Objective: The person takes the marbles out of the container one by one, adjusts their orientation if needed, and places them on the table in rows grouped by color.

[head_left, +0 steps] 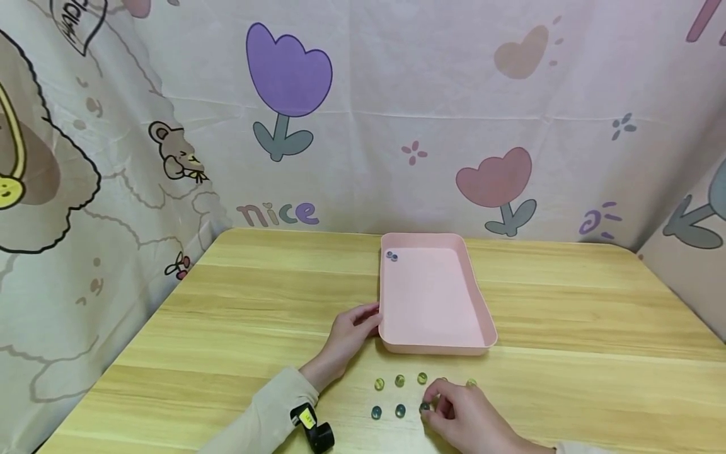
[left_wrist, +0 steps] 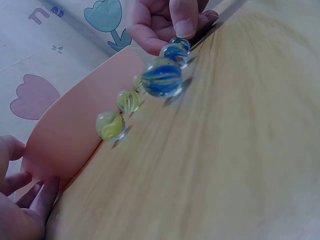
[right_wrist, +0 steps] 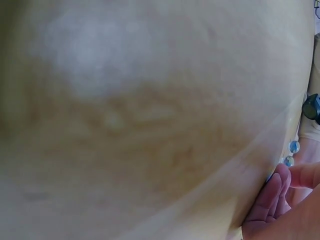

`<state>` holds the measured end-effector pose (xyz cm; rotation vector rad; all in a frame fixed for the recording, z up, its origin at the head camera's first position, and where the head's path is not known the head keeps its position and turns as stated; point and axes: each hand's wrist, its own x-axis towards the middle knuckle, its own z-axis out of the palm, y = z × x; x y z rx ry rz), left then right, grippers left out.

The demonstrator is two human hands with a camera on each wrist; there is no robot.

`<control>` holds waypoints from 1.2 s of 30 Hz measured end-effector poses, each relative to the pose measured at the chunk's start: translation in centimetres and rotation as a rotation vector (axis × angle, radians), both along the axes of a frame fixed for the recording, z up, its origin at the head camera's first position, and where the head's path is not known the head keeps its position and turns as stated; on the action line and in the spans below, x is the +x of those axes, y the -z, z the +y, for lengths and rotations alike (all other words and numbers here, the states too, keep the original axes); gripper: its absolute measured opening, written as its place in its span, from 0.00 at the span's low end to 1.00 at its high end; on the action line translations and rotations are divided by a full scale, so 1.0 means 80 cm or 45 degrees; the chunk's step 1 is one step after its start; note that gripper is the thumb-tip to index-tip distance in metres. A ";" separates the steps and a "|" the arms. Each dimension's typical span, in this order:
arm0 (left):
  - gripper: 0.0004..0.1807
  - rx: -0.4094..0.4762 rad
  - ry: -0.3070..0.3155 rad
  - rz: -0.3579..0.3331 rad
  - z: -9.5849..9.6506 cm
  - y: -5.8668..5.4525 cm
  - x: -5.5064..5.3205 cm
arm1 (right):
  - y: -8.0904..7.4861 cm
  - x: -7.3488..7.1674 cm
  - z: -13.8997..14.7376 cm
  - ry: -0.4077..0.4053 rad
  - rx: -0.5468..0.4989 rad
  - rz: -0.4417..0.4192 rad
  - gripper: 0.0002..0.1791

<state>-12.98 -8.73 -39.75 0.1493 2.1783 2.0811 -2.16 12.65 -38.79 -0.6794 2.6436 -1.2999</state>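
My right hand (head_left: 473, 416) pinches a dark blue marble (head_left: 424, 407) between thumb and fingers, low over the table at the end of a short row. Two other blue glass marbles (head_left: 400, 411) lie left of it; their blue swirls show in the left wrist view. Behind them runs a row of yellow-green marbles (head_left: 399, 381), partly covered by my right hand. A shallow pink tray (head_left: 437, 349) stands beyond both rows, with two small bluish marbles (head_left: 394, 257) in its far left corner. Fingertips of my left hand (head_left: 351, 334) touch the tray's outer left wall near the front corner.
All this stands on a wood-grain table (head_left: 255, 302). A printed cloth (head_left: 363, 170) hangs behind the table and along its sides. On my left wrist sits a black strap camera (head_left: 320, 436).
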 end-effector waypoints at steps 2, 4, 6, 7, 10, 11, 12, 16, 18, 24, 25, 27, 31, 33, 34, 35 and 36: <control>0.21 0.004 0.001 -0.005 0.000 0.000 0.001 | 0.001 0.000 0.000 -0.003 -0.001 0.007 0.05; 0.21 0.005 0.000 -0.010 0.000 0.000 0.002 | 0.001 0.000 0.000 -0.005 -0.003 0.011 0.05; 0.21 0.007 0.001 -0.010 0.000 0.000 0.003 | 0.002 0.000 0.000 -0.003 -0.004 0.010 0.05; 0.21 0.008 0.001 -0.011 0.000 0.000 0.003 | 0.002 0.001 0.000 -0.002 -0.006 0.005 0.05; 0.21 0.006 0.002 -0.012 -0.001 0.001 0.003 | 0.002 0.002 0.000 0.002 -0.008 -0.012 0.05; 0.21 0.010 0.004 -0.012 -0.001 0.001 0.003 | 0.002 0.002 0.000 0.002 -0.009 -0.017 0.05; 0.21 0.009 0.003 -0.013 -0.001 0.002 0.003 | 0.002 0.002 0.000 0.001 -0.011 -0.021 0.05; 0.21 -0.009 -0.005 -0.008 -0.001 0.003 0.002 | 0.002 0.003 0.001 0.005 -0.013 -0.014 0.05; 0.21 -0.012 -0.005 -0.007 -0.001 0.004 0.001 | 0.001 0.004 0.001 0.009 -0.010 -0.008 0.05; 0.21 0.016 0.008 -0.017 0.000 0.003 0.001 | 0.002 0.005 0.002 0.016 -0.005 0.000 0.05; 0.21 0.018 0.009 -0.020 0.001 0.003 0.001 | 0.001 0.005 0.003 0.016 -0.006 0.001 0.05; 0.22 0.022 0.009 -0.022 0.001 0.002 0.001 | 0.001 0.005 0.003 0.019 0.000 0.005 0.05; 0.22 0.015 0.005 -0.022 0.001 0.001 0.000 | -0.001 0.004 0.003 0.018 0.013 0.028 0.06; 0.22 0.007 0.000 -0.021 0.001 0.000 0.000 | -0.003 0.003 0.002 0.014 0.020 0.033 0.07; 0.22 0.006 -0.001 -0.021 0.001 0.000 0.000 | -0.004 0.002 0.002 0.010 0.022 0.034 0.08; 0.22 0.005 -0.002 -0.021 0.001 -0.001 0.000 | -0.005 0.002 0.001 0.002 0.020 0.040 0.09; 0.22 0.007 -0.003 -0.022 0.001 -0.001 -0.001 | -0.006 0.001 0.000 -0.005 0.024 0.048 0.11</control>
